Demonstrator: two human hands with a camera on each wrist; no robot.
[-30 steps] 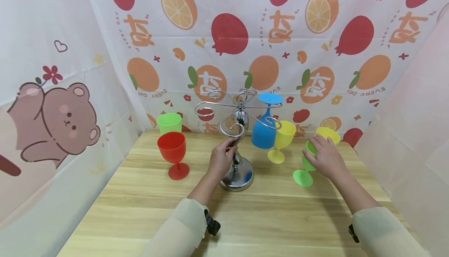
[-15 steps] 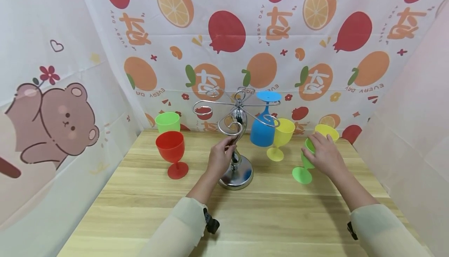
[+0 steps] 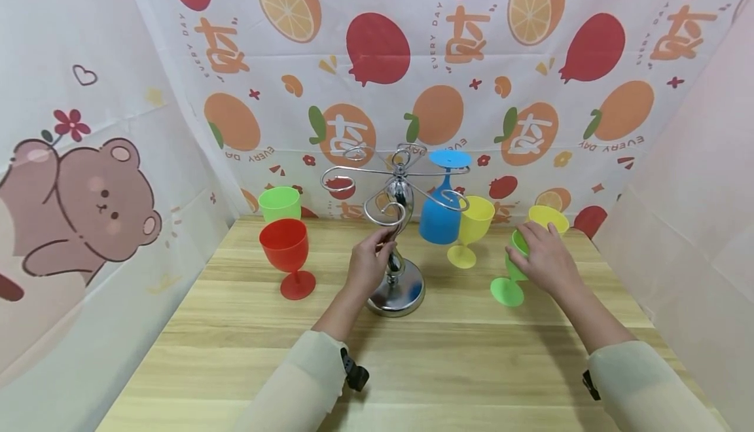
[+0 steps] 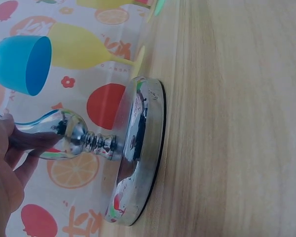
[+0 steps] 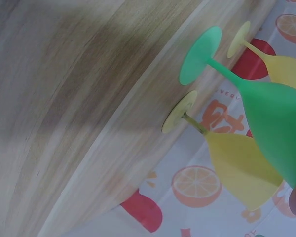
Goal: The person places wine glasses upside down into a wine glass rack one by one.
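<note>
My left hand grips the curved stem of a chrome goblet rack, which stands upright with curled wire arms on top. A blue goblet hangs upside down by its foot from one right-hand arm of the rack. To the right, my right hand holds a green goblet around its bowl, near the rim. The goblet is upright with its foot downward, and the fingers hide much of its bowl in the head view. Just behind that hand stands a yellow goblet, partly covered by it.
Another yellow goblet stands behind the blue one. Left of the rack are a red goblet and, behind it, a second green goblet. A fruit-print cloth hangs along the back of the wooden table.
The head view has shifted a little, so the scene sits slightly higher and further left. Both hands keep their holds, with hardly any movement against the rack and goblets.
</note>
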